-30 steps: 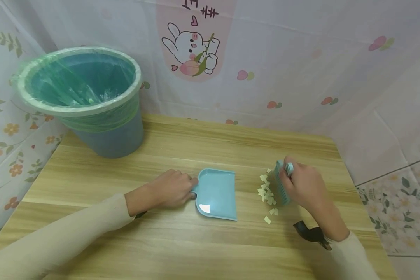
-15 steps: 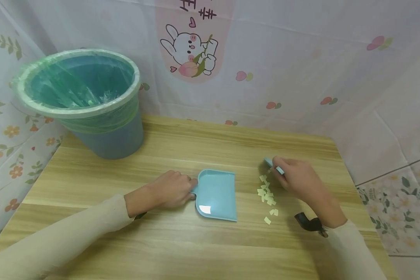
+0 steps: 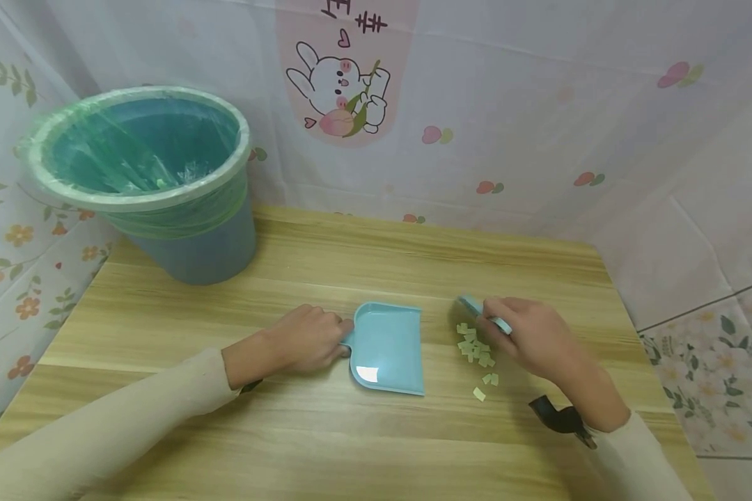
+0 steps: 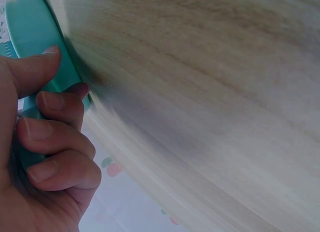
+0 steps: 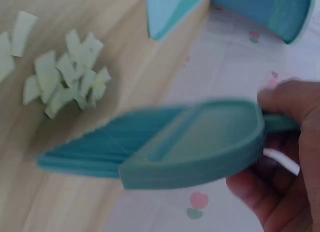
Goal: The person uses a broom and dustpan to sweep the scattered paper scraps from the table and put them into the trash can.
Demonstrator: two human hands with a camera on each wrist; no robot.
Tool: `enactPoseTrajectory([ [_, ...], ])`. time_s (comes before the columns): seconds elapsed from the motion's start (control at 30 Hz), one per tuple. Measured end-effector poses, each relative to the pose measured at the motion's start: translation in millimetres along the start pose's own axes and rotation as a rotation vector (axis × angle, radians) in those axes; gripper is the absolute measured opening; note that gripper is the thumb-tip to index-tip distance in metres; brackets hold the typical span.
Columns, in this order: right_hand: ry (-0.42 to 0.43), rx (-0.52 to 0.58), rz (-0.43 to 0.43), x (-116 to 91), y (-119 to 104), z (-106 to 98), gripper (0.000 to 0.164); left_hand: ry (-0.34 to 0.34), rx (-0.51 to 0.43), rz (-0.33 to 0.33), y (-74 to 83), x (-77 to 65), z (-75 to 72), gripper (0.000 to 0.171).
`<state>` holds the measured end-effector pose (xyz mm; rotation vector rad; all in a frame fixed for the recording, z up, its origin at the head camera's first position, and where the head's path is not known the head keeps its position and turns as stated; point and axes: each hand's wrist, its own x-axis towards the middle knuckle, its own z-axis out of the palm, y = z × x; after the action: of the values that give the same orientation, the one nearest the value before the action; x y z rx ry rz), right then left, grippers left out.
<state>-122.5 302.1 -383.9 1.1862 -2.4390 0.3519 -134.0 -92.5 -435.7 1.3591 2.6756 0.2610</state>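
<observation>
A light blue dustpan point(image 3: 386, 348) lies on the wooden table, its open edge facing right. My left hand point(image 3: 307, 339) grips its handle, and in the left wrist view the fingers point(image 4: 60, 137) curl round it. To the right, my right hand point(image 3: 533, 337) holds a small blue brush point(image 3: 470, 304) by its handle. In the right wrist view the bristles point(image 5: 110, 142) point toward a pile of pale paper scraps point(image 5: 70, 74). Those scraps lie between the dustpan and my right hand, with a few apart nearer the front. Whether the bristles touch the table is unclear.
A blue bucket point(image 3: 207, 243) lined with a green plastic bag point(image 3: 182, 209) stands at the table's back left. A printed curtain point(image 3: 507, 104) hangs behind the wooden table point(image 3: 326, 445). A black strap point(image 3: 558, 416) sits at my right wrist.
My right hand has turned the brush and shifted it left, to the far side of the scraps. The topmost scraps have moved slightly nearer the pile. My left hand and the dustpan stay put.
</observation>
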Motion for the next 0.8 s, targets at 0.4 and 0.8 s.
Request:
enactPoseTrajectory([
  [0.4, -0.048, 0.031, 0.052, 13, -1, 12, 0.018, -0.014, 0.001, -0.006, 1.4, 0.8, 0.3, 0.032],
  [0.8, -0.044, 0.179, 0.027, 32, -20, 25, 0.025, -0.012, -0.008, -0.006, 0.7, 0.8, -1.4, 0.031],
])
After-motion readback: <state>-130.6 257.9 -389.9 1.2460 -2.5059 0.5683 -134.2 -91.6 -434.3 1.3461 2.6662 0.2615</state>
